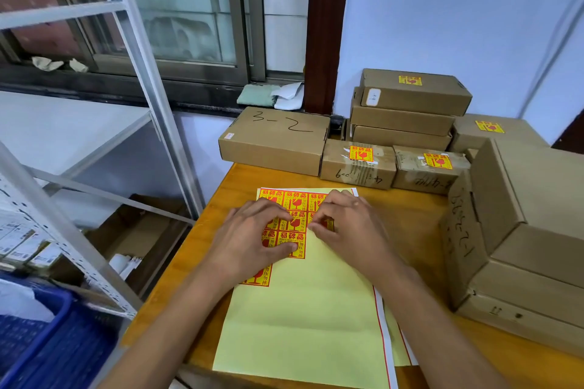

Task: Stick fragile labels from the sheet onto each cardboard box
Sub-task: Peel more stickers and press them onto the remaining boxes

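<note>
A yellow label sheet [313, 309] lies on the orange table, with several red-and-yellow fragile labels [295, 221] left at its far left corner. My left hand [249, 237] presses flat on the labels, holding the sheet down. My right hand [350, 227] pinches the edge of one label [328, 224] and lifts it off the backing. A cardboard box marked 3-2 [275, 139] stands behind the sheet and bears no label. Two small taped boxes [358, 164] [426, 170] beside it each carry a fragile label.
A stack of long boxes [407, 110] rises at the back, the top one labelled. Larger boxes [518, 230] are piled on the right of the table [407, 221]. A metal shelf frame [142, 73] and a blue crate [53, 341] stand to the left.
</note>
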